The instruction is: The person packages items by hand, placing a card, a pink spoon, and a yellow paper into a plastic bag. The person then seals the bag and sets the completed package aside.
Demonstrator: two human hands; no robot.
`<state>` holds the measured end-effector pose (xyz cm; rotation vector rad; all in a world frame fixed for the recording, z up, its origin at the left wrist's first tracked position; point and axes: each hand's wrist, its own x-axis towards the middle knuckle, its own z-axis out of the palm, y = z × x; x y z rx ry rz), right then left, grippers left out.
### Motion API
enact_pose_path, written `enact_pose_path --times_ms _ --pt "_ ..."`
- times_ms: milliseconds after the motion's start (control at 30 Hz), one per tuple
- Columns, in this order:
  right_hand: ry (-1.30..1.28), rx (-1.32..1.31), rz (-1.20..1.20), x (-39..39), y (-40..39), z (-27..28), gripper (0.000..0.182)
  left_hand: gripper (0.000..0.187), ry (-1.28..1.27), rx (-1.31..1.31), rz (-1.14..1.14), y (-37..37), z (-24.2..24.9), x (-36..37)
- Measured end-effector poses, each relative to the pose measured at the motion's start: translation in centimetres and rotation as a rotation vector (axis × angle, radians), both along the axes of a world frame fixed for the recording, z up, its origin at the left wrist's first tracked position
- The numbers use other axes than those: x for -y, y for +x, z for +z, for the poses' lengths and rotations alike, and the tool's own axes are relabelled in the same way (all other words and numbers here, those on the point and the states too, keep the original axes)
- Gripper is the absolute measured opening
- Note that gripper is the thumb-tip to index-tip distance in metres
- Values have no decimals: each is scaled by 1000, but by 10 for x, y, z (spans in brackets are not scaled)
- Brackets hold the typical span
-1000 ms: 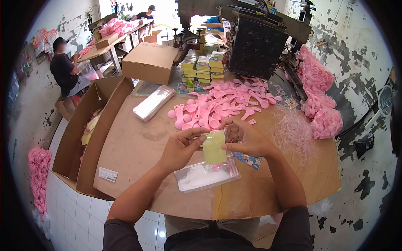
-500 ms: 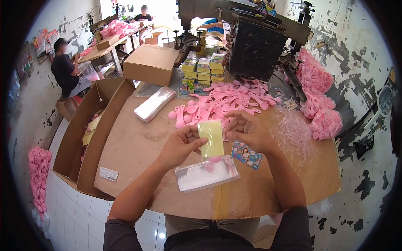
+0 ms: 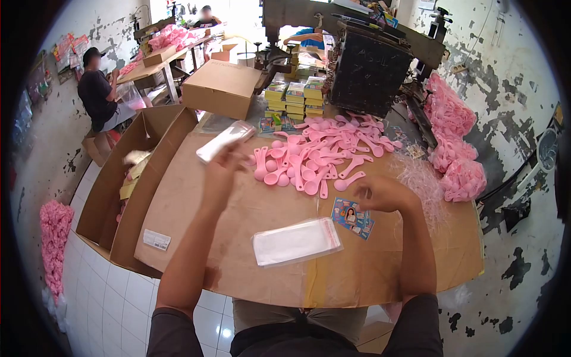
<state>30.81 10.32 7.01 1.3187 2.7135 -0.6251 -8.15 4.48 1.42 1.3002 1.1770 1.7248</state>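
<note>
Seen at the left hand (image 3: 220, 169): blurred fingers, looking apart, over the near end of a far bag stack (image 3: 219, 138); touching or only above, cannot tell. At the right hand (image 3: 383, 193): fingers loosely bent, with a gap between thumb and the others, just beside the upper edge of the cards (image 3: 352, 216) and near one end of the pink spoons (image 3: 295, 169).

Between both forearms, a wide stretch of brown cardboard (image 3: 238, 262), with room to the left of the near bag stack (image 3: 296, 243) and in front of it, until the curved table edge before the lap. To the left, bounded by the wall of a long carton (image 3: 151, 196); to the right, by tangled pink strands (image 3: 419, 193).

Lying a little tilted, the near bag stack: clear, shiny, white toward the middle, with a pinkish band at the right end. Spoons glossy, heaped loosely beyond, bowls in many directions. Cards blue, printed with a portrait, overlapping. Farther back, yellow-edged card piles (image 3: 294, 98) and a black machine box (image 3: 369, 71).
</note>
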Motion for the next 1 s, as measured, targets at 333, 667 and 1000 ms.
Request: enact_pose_path --times_ms 333,667,1000 --pt "34 75 -56 -4 -4 -26 46 36 40 -979 -416 86 -34 40" --pt "-87 -269 98 -6 9 -6 28 18 -294 -650 -462 85 -25 39" --pt "-38 -283 245 15 -16 3 38 30 -314 136 -541 66 -9 28"
